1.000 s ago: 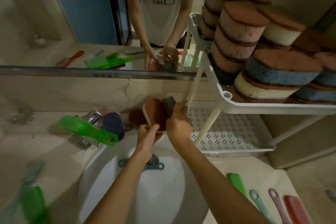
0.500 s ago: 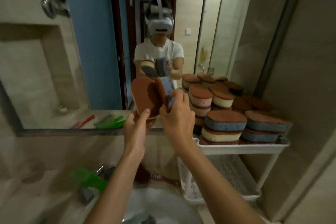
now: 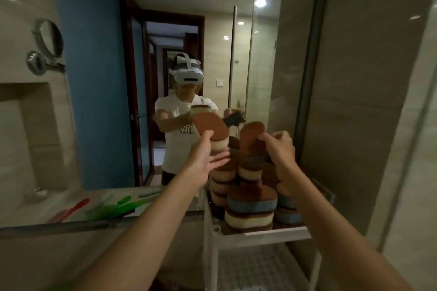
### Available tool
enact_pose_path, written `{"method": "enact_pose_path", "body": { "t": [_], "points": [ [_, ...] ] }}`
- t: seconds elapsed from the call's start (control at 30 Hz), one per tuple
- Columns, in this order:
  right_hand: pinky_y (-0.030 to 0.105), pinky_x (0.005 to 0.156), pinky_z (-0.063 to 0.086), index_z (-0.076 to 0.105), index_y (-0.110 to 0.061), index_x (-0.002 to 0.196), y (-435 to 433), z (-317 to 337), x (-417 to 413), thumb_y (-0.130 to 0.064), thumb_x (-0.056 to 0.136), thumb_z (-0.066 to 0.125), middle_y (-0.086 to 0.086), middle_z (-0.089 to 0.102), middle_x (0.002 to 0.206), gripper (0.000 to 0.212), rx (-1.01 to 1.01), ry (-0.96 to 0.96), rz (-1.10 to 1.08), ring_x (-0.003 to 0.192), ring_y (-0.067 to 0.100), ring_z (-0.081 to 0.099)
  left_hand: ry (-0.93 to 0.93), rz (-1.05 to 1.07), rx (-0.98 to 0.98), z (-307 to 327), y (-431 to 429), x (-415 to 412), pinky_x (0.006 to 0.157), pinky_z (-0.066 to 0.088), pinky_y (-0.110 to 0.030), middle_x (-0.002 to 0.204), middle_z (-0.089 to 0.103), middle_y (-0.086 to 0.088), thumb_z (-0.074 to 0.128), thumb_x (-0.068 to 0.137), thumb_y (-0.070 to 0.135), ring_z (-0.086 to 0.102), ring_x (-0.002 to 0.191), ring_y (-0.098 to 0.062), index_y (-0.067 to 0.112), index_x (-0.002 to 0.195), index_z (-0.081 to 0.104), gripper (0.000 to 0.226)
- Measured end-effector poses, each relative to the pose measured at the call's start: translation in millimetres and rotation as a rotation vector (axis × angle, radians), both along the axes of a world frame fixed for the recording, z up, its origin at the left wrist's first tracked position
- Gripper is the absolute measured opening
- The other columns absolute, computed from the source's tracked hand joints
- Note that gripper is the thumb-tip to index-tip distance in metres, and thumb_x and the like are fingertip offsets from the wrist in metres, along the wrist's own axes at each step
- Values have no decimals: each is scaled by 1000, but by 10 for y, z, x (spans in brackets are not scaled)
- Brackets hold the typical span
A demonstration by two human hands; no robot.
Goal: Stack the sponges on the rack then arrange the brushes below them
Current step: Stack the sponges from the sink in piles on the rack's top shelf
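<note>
My left hand (image 3: 206,158) holds a cream sponge with a brown scrub face (image 3: 209,129) up above the left stacks on the rack. My right hand (image 3: 281,151) grips a blue sponge with a brown face (image 3: 252,139) and sets it on top of a tall stack. The white rack (image 3: 262,235) carries several stacks of sponges (image 3: 250,208) on its top shelf. Its perforated lower shelf (image 3: 255,267) shows no brushes. Brushes appear only as green and red reflections in the mirror.
A large mirror (image 3: 99,78) covers the wall ahead and reflects a person wearing a headset. A stone ledge (image 3: 71,224) runs below the mirror. A beige tiled wall (image 3: 369,101) stands right behind the rack. A round shaving mirror (image 3: 50,38) hangs at the upper left.
Both hands rose from the sink with the sponges and moved right to the rack's top. The two sponges, held together before, are now apart. The view tilted up, hiding the sink.
</note>
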State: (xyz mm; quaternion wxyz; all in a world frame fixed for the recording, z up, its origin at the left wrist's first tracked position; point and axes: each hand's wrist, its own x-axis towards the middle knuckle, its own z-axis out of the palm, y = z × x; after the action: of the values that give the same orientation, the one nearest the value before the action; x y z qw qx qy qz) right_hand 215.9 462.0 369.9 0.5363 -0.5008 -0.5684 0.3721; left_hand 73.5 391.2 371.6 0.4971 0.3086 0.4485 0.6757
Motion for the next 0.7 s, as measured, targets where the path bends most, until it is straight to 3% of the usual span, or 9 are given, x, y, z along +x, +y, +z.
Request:
{"method": "enact_pose_path", "body": {
  "t": [0.1,0.17,0.23,0.37,0.43,0.57,0.7],
  "points": [
    [39,84,48,49,-8,121,267,-62,270,-28,87,60,11,57,116,42,-148,15,-31,105,27,54,-38,-90,-50,17,312,139,87,48,-42,91,62,-21,39,95,41,61,98,-32,-2,130,43,56],
    [36,76,43,45,-8,130,412,-101,390,-26,88,58,14,54,125,48,-225,51,-20,107,29,53,-31,-127,-69,-2,503,184,97,44,-45,109,61,-27,37,95,44,56,116,-37,-3,132,43,60],
    [35,77,42,45,-6,131,529,-120,469,-22,92,54,15,53,127,43,-276,55,-3,107,29,52,-7,-153,-73,-31,655,199,102,40,-45,125,56,-30,34,95,44,51,123,-38,-2,134,41,61],
    [37,87,40,47,-5,128,694,-164,487,-18,94,49,16,51,130,36,-328,-44,46,113,30,49,-17,-165,-97,-124,841,174,102,39,-46,132,50,-31,36,94,41,49,125,-40,2,140,36,60],
    [36,85,40,46,-7,130,756,-210,455,-21,95,48,14,51,128,37,-347,-124,80,114,30,49,-52,-144,-90,-181,885,157,99,41,-45,133,49,-29,39,94,38,53,118,-38,5,141,34,57],
    [31,74,39,43,-7,133,792,-266,407,-23,98,38,12,50,115,38,-304,-392,110,91,24,49,-39,-133,-71,-249,923,130,99,41,-42,135,49,-23,41,94,34,54,110,-33,9,140,37,53],
    [30,88,42,43,-10,132,771,-267,383,-26,96,46,11,53,126,39,-165,-627,148,113,27,53,-25,-136,-53,-264,918,122,102,41,-43,138,47,-19,43,94,31,52,120,-33,12,141,36,50]
  ]
}}
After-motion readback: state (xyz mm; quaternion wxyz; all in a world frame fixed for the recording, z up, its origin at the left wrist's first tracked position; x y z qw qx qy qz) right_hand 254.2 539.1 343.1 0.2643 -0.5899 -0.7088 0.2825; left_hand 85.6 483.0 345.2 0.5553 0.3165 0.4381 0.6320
